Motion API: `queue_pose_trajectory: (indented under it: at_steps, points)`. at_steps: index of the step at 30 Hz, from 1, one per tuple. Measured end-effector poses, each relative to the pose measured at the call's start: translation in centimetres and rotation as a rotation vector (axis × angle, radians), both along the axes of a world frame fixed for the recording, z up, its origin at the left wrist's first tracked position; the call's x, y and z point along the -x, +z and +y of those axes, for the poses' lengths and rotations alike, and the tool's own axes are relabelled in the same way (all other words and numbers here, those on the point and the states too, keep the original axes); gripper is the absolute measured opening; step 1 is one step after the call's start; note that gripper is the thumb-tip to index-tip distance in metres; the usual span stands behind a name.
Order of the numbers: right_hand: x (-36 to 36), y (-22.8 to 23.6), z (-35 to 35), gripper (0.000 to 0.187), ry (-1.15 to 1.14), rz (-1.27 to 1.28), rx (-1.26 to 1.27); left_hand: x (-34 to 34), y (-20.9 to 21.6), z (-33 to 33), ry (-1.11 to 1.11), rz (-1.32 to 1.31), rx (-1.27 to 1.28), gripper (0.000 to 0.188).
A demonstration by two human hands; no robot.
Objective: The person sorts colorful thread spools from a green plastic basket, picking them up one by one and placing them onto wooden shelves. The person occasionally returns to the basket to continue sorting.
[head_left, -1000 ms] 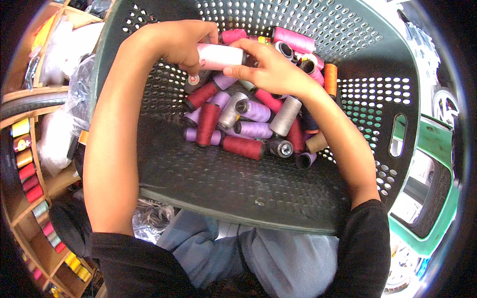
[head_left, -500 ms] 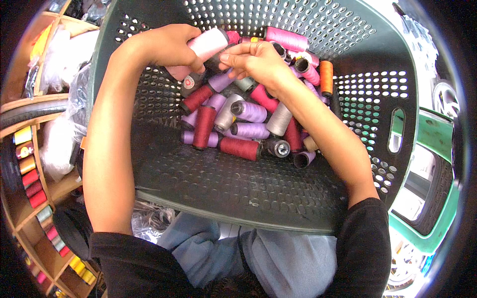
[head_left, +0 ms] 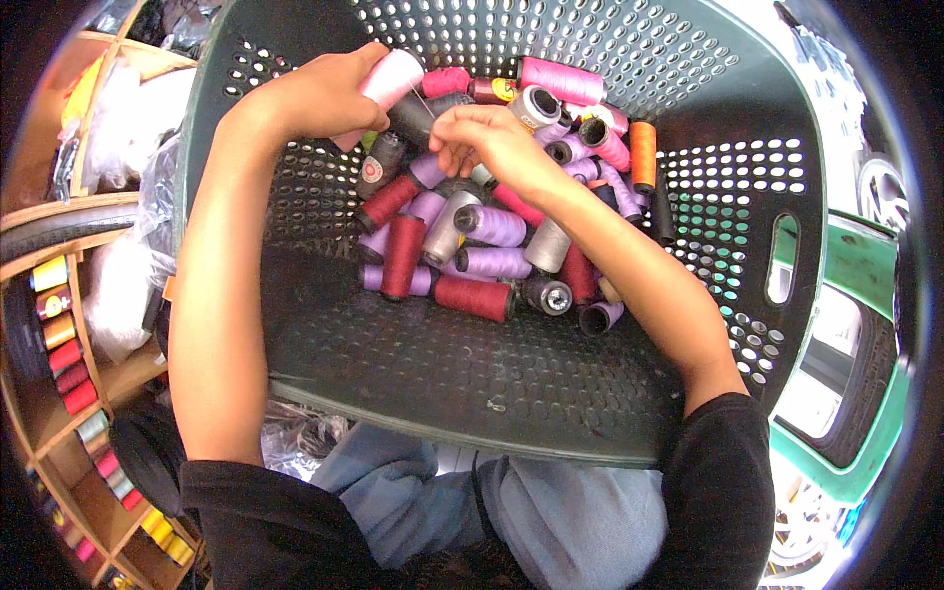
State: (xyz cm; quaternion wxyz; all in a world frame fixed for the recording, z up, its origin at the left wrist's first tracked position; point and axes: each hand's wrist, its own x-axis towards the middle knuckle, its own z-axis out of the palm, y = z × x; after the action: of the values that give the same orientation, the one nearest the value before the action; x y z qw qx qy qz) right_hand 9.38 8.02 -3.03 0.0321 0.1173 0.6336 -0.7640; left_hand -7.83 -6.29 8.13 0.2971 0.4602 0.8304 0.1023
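Note:
My left hand [head_left: 329, 93] grips a pale pink thread spool [head_left: 395, 77] near the far left wall of the dark basket [head_left: 442, 359]. From that spool a thin strand of thread [head_left: 422, 101] runs toward my right hand [head_left: 482, 140], whose curled fingers close on it; the fingertips are partly hidden. Under and around both hands lie many spools: a dark grey cone [head_left: 411, 120], a dark red spool [head_left: 403, 254], a lilac spool [head_left: 494, 262] and a silver-grey spool [head_left: 451, 226]. Farther right, an orange spool [head_left: 642, 155] stands against the side.
Perforated walls surround the spools, with a slot handle [head_left: 782, 261] on the right side. To the left, wooden shelves [head_left: 74, 364] hold more coloured spools and plastic-wrapped bundles [head_left: 123, 295]. A green-framed object [head_left: 855, 442] stands outside the basket at right. My knees are below its near rim.
My left hand has tilted the pale pink spool more upright and shifted it slightly left. My right hand has moved down a little, its fingers more curled, and the strand between them now shows.

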Motion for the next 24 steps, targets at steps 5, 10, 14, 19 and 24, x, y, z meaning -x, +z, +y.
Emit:
queue_pose_trajectory:
  at_steps: [5, 10, 14, 19, 24]
  points:
    - [-0.5, -0.3, -0.8, 0.026, -0.002, 0.029, 0.054, -0.2, 0.2, 0.7, 0.111, -0.176, 0.03, 0.058]
    - [-0.4, 0.5, -0.1, 0.031, -0.062, -0.023, 0.059, -0.6, 0.3, 1.7, 0.019, -0.433, -0.14, 0.045]
    - [-0.1, 0.2, 0.6, 0.033, -0.082, 0.006, -0.066, -1.5, -0.9, 2.1, -0.144, -0.3, -0.236, 0.043]
    - [-0.2, 0.3, 0.9, 0.031, -0.127, 0.004, 0.07, -1.7, -0.8, 2.0, -0.099, -0.233, -0.312, 0.043]
    - [-0.2, 0.6, 0.8, 0.024, -0.167, -0.005, 0.005, -0.6, -0.7, 2.5, -0.214, -0.251, -0.23, 0.036]
